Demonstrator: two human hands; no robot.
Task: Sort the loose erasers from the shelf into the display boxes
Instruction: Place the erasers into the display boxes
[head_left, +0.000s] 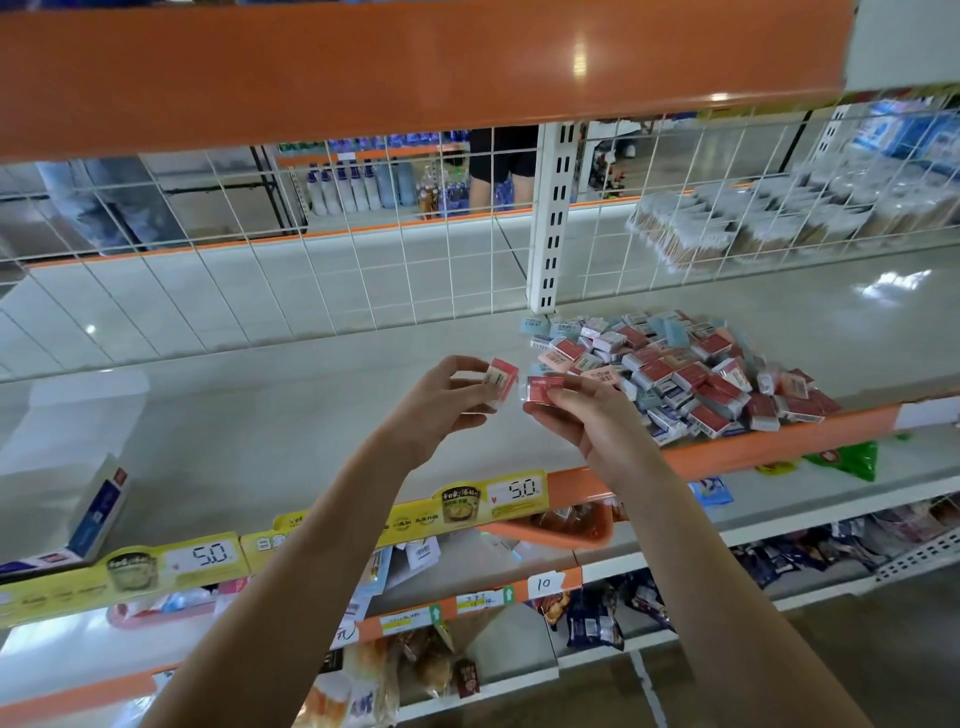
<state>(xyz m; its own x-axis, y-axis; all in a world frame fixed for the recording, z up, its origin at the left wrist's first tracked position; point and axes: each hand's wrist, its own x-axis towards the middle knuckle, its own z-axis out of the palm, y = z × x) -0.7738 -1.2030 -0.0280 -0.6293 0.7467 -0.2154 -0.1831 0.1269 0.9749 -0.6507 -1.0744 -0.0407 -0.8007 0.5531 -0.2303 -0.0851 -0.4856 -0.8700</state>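
Head view: left hand (441, 400) pinches a pink-sleeved eraser (501, 382) between thumb and fingertips, held above the shelf (260, 441), long axis tilted up-right; right hand (576, 415) grips a red-sleeved eraser (543, 389) with curled fingers, long axis roughly level, left-right; the two erasers near, not touching; loose eraser pile (691, 374) lies on the shelf just right of the hands; display box (98, 509) at far left. Erasers likely light, stiff; glossy wrap probably slippery; best pinched across the short sides.
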